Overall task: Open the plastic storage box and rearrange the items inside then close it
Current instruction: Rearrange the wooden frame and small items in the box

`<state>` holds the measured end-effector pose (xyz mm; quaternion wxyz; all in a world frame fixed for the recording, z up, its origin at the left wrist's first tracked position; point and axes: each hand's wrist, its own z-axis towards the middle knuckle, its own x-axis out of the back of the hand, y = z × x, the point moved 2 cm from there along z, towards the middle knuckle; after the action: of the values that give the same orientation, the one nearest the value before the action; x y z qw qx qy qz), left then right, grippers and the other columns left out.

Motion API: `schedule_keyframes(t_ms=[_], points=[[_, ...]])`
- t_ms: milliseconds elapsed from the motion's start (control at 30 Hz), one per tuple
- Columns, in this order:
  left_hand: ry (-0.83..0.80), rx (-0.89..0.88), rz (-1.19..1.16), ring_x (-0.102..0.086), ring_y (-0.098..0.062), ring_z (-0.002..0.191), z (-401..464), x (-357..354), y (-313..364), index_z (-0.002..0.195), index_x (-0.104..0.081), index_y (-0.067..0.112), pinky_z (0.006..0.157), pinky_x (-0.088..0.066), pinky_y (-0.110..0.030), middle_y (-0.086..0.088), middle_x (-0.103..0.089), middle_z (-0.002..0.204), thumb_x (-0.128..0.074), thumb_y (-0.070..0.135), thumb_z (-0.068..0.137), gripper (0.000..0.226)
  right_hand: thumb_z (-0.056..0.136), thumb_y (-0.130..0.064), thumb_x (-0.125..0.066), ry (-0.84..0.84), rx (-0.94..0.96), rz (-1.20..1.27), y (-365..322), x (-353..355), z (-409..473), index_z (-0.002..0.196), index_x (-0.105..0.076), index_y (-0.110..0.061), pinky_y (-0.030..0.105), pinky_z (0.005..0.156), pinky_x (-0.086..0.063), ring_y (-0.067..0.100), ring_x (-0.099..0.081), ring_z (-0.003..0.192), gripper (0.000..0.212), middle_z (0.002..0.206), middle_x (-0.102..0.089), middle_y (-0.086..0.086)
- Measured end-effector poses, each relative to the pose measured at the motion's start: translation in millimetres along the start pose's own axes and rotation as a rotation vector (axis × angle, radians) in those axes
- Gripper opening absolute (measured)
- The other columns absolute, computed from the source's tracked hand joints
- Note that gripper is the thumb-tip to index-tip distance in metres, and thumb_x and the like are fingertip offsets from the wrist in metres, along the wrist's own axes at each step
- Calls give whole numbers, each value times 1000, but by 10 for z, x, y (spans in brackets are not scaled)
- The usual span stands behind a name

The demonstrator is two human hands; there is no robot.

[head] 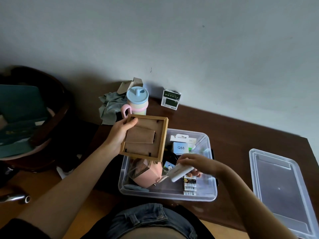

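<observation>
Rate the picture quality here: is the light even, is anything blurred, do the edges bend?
Head view: dim and uneven, the left side near the chair almost black; the right hand and its white stick are motion-smeared, while the wooden frame in the left hand is sharper; the wide lens bows the table edge.

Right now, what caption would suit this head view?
Left hand holds a wooden frame, right hand a white stick, over the open box.

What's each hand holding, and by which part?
Left hand grips the wooden picture frame by its left edge, back facing up. Right hand holds a white stick-shaped item near its upper end, over the open storage box.
</observation>
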<state>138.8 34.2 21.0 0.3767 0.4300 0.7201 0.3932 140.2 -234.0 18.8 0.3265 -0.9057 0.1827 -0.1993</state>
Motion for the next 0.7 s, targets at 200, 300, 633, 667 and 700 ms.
schedule_keyframes(t_ms=[200, 300, 633, 667, 700], points=[[-43, -23, 45, -59, -39, 110, -97, 1, 20, 114, -64, 0, 107, -38, -53, -25, -64, 115, -57, 16, 92, 28, 96, -18, -41, 196, 17, 153, -239, 55, 161, 87, -56, -8, 20, 43, -20, 11, -30, 41, 20, 49, -37, 2], [-66, -32, 62, -61, -34, 103, -135, 18, 27, 112, -65, 0, 106, -40, -51, -21, -64, 108, -57, 15, 92, 26, 94, -19, -46, 360, 49, 215, -284, 76, 244, 72, -54, -13, 17, 37, -20, 12, -28, 41, 24, 51, -36, 2], [-267, -162, 255, -61, -16, 105, -279, -143, -73, 107, -68, 13, 98, -43, -30, -8, -67, 108, -58, 9, 91, 19, 100, -8, -38, 228, 182, 457, -279, -91, 531, 100, -60, -23, 17, 50, -46, 5, -59, 56, 27, 68, -63, -7], [-306, -198, 331, -61, -11, 104, -307, -214, -107, 107, -68, 14, 96, -43, -24, -5, -67, 108, -60, 8, 91, 19, 100, -7, -37, 155, 174, 472, -237, -116, 545, 102, -60, -20, 16, 56, -50, 0, -63, 60, 27, 69, -68, -13], [-348, -236, 399, -61, -6, 102, -338, -285, -147, 108, -67, 13, 93, -43, -18, -2, -68, 107, -61, 8, 90, 20, 101, -9, -38, 118, 147, 504, -177, -113, 547, 99, -61, -17, 14, 58, -51, -3, -65, 61, 24, 68, -70, -15]])
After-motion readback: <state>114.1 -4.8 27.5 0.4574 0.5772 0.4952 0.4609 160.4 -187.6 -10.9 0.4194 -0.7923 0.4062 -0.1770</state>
